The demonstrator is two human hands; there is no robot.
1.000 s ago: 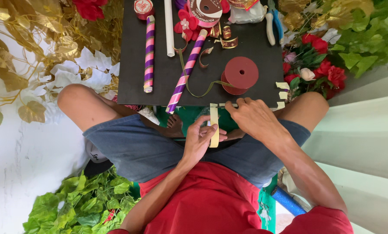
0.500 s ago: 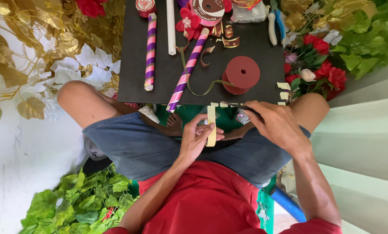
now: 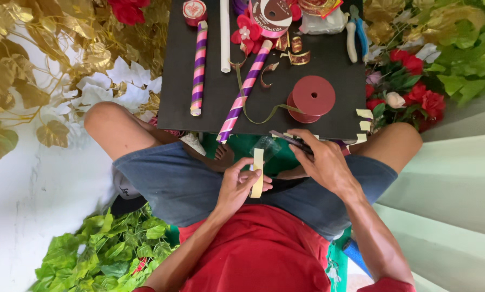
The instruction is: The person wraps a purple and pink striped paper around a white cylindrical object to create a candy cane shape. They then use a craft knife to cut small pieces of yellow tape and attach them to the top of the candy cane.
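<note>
While the left hand [image 3: 241, 184] pinches a pale yellow strip [image 3: 258, 173] upright over the lap, the right hand [image 3: 321, 159] grips dark scissors [image 3: 292, 140] at the edge of the black surface [image 3: 329, 62].

Held upright, the strip's free end seems kept within the blades' reach; small cut pieces [image 3: 364, 120] line the surface's corner, near a maroon spool [image 3: 310, 99] and a striped stick [image 3: 244, 92]. Fingers hide the scissor handles, and something clear beside the strip is hard to make out.
</note>
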